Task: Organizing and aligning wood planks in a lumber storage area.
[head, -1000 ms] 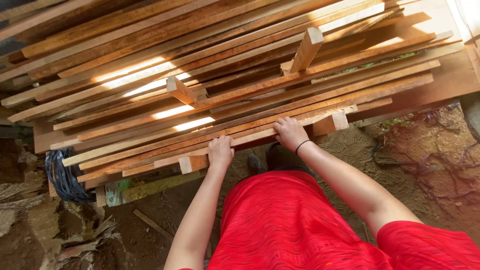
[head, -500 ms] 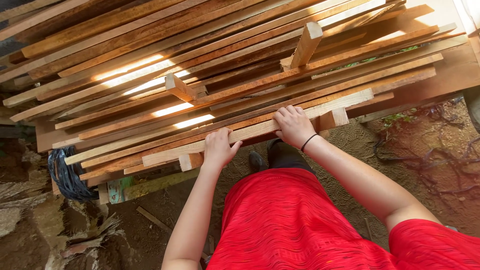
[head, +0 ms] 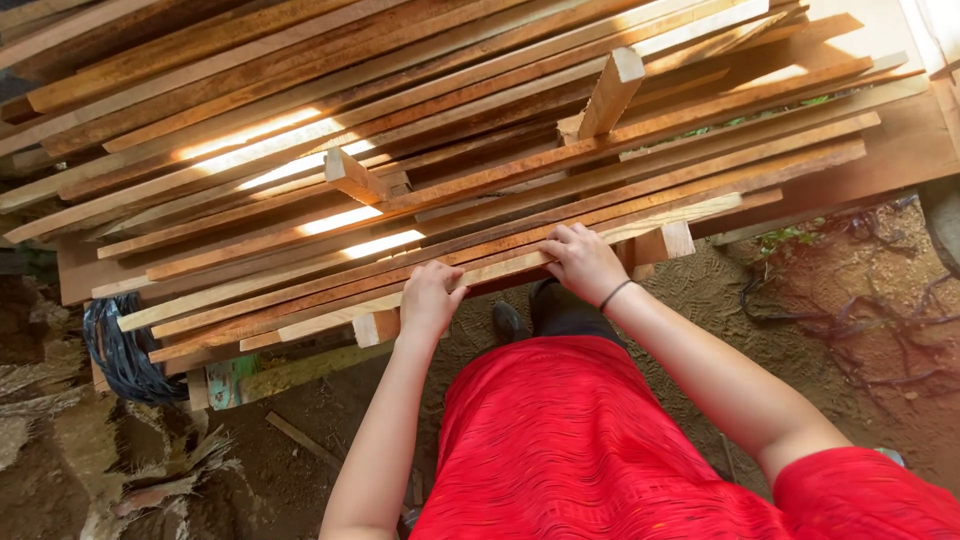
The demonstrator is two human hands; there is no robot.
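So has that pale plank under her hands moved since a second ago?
Yes. The pale plank slid lengthwise to the right, then partly back left: against the short cross block, its right end now reaches further right than at first.

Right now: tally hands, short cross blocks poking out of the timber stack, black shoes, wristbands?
Hands: 2, left hand and right hand, both on the pale front plank
Short cross blocks: 4
Black shoes: 2
Wristbands: 1
Total: 9

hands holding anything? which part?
Both hands grip the pale front plank of the stack along its near edge, around mid-length: left hand and right hand side by side, fingers curled over the top.
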